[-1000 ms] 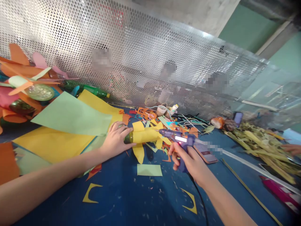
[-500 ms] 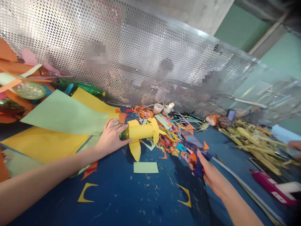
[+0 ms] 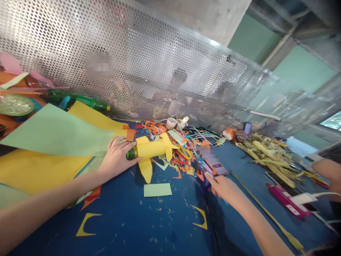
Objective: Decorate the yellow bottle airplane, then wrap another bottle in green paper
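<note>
My left hand (image 3: 117, 156) is closed round the neck end of a green bottle (image 3: 131, 153) lying on its side. Yellow paper wraps the bottle, with a yellow paper fin (image 3: 146, 170) below and more cut pieces at its right end. At the edge of the scrap pile, my right hand (image 3: 222, 186) is curled over a dark blue glue gun (image 3: 205, 184), mostly hidden under the fingers and blurred. A light green paper rectangle (image 3: 158, 190) lies below the bottle. Two yellow offcuts (image 3: 84, 224) rest nearer to me.
Coloured scraps (image 3: 183, 158) and a phone (image 3: 220, 168) lie between my hands. Green and yellow sheets (image 3: 58, 129) spread at left. A perforated metal panel (image 3: 154, 60) stands behind. At right are dried husks (image 3: 269, 153), a pink power strip (image 3: 287, 202) and another person's hand (image 3: 325, 169).
My right hand has moved left and inward with the glue gun, lowering it by the scraps; its long pale stick no longer shows. My left hand keeps its hold. The view has turned slightly right.
</note>
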A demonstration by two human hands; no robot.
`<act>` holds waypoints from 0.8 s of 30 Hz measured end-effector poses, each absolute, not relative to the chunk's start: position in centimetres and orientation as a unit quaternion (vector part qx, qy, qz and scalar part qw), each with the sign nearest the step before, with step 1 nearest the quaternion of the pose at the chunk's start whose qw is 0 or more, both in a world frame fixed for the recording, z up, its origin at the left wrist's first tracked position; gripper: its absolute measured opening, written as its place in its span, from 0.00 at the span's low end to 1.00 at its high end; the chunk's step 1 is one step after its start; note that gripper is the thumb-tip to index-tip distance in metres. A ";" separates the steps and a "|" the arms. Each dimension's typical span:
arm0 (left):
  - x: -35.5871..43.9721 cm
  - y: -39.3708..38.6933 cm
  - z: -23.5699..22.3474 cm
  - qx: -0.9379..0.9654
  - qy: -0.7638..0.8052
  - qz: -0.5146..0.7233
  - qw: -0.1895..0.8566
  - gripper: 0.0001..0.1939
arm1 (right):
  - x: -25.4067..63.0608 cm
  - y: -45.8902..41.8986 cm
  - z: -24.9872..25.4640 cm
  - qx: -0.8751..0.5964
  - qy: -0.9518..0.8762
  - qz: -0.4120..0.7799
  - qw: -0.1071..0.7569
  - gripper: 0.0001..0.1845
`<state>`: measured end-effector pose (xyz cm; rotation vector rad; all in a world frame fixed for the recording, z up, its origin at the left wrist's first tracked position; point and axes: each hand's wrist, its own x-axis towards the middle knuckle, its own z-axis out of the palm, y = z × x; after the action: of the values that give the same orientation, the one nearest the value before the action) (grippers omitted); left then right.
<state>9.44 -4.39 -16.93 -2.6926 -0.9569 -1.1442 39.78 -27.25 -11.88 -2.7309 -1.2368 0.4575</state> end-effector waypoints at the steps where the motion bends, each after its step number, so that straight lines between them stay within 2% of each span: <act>1: 9.5 -4.4 -16.9 -0.874 -0.312 -0.370 0.030 0.28 | 39.0 -26.9 -11.5 -0.894 -0.434 0.105 0.044 0.33; 3: 9.5 -4.4 -17.0 -0.874 -0.314 -0.370 0.024 0.28 | 36.8 -25.9 -10.7 -0.864 -0.495 0.073 0.050 0.28; 7: 9.4 -4.3 -17.2 -0.873 -0.313 -0.373 0.019 0.28 | 32.5 -23.3 -10.1 -0.751 -0.631 0.132 0.144 0.12; 9: 9.4 -4.2 -17.3 -0.873 -0.313 -0.373 0.019 0.28 | 31.2 -22.0 -10.4 -0.710 -0.667 0.162 0.157 0.05; 10: 9.4 -4.2 -17.3 -0.873 -0.313 -0.373 0.020 0.28 | 30.8 -21.5 -10.6 -0.692 -0.685 0.173 0.150 0.04; 14: 9.4 -4.4 -17.3 -0.874 -0.311 -0.373 0.021 0.27 | 29.9 -20.6 -11.3 -0.659 -0.723 0.188 0.085 0.10; 17: 9.4 -4.6 -17.2 -0.875 -0.310 -0.372 0.019 0.27 | 29.7 -21.0 -11.4 -0.672 -0.708 0.209 0.065 0.06; 20: 9.4 -4.7 -17.1 -0.875 -0.310 -0.372 0.016 0.28 | 30.1 -21.2 -10.9 -0.663 -0.701 0.249 0.087 0.05; 24: 9.4 -4.8 -16.9 -0.875 -0.298 -0.380 0.012 0.28 | 31.7 -20.5 -9.1 -0.640 -0.687 0.300 0.172 0.04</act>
<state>9.42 -4.79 -16.93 -2.7296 -0.9285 -1.1859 31.68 -20.47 -9.07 -1.8151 -1.9493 0.8505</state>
